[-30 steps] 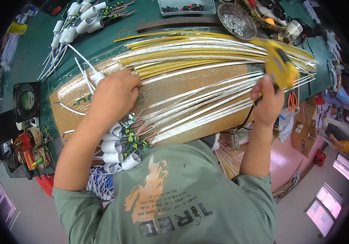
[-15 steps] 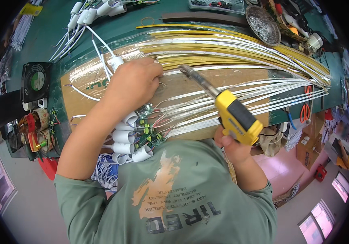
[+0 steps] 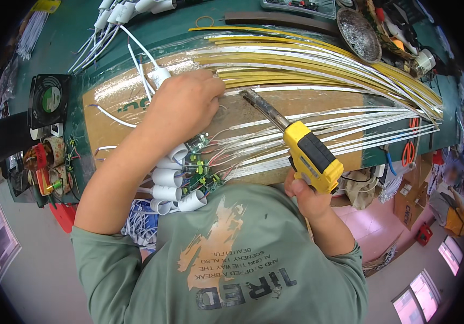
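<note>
My right hand [image 3: 308, 198] grips a yellow and black soldering gun [image 3: 313, 156], its long metal barrel pointing up and left. The barrel's dark tip lies over the edge of the white and yellow LED strips [image 3: 286, 75], just right of my left fingers. My left hand [image 3: 191, 100] is closed at the strips' left ends, knuckles up; what the fingers pinch is hidden beneath them. Beside that hand is a white plastic tube [image 3: 160, 75] with a white cable. Below its wrist, green circuit boards [image 3: 198, 166] and several white tubes [image 3: 166, 177] join thin wires to other white strips [image 3: 296, 135].
Brown cardboard [image 3: 110, 97] lies under the work on a green table [image 3: 188, 16]. A black fan [image 3: 49, 101] stands at left. More white tubes [image 3: 121, 12] lie at the far left. A round metal dish [image 3: 358, 35] sits far right, and orange-handled scissors [image 3: 409, 151] at right.
The view has shifted slightly, moving the table's things a little right and up. Both hands keep almost the same pose, with the soldering gun's tip still beside my left fingers.
</note>
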Tool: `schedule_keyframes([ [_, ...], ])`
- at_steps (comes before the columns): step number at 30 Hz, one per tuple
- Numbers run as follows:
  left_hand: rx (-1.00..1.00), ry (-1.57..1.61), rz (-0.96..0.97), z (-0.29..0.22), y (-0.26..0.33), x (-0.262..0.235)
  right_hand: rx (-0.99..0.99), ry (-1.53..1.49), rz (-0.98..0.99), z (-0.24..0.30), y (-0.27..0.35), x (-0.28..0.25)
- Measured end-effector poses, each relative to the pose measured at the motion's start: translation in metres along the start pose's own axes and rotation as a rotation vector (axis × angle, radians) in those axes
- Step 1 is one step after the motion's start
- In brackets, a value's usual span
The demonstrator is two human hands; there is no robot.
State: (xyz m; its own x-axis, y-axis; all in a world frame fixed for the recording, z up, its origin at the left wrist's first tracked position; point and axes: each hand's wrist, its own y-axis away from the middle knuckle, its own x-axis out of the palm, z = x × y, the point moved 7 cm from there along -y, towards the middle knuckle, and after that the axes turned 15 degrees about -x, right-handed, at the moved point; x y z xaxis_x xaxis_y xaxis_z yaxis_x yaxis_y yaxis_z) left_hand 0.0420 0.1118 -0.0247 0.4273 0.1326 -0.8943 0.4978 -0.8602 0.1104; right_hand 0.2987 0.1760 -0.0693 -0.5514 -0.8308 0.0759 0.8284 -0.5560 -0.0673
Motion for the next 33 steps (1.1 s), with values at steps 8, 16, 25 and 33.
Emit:
schedule_keyframes([
  [8,-0.016,-0.008,0.013,0.0003,-0.0007,0.0000,0.050,-0.061,-0.049,-0.0024,0.0051,-0.0028],
  [16,-0.048,0.042,0.021,0.0029,-0.0001,-0.0008,-0.022,0.050,0.028,0.0000,0.0006,0.0022],
  [25,-0.025,0.092,0.202,-0.0001,0.0013,-0.0009,0.082,-0.084,-0.059,-0.0016,0.0031,-0.0016],
  [33,-0.105,0.174,0.146,0.0053,-0.0057,-0.0035,-0.018,0.037,0.014,0.0023,-0.0014,0.0028],
])
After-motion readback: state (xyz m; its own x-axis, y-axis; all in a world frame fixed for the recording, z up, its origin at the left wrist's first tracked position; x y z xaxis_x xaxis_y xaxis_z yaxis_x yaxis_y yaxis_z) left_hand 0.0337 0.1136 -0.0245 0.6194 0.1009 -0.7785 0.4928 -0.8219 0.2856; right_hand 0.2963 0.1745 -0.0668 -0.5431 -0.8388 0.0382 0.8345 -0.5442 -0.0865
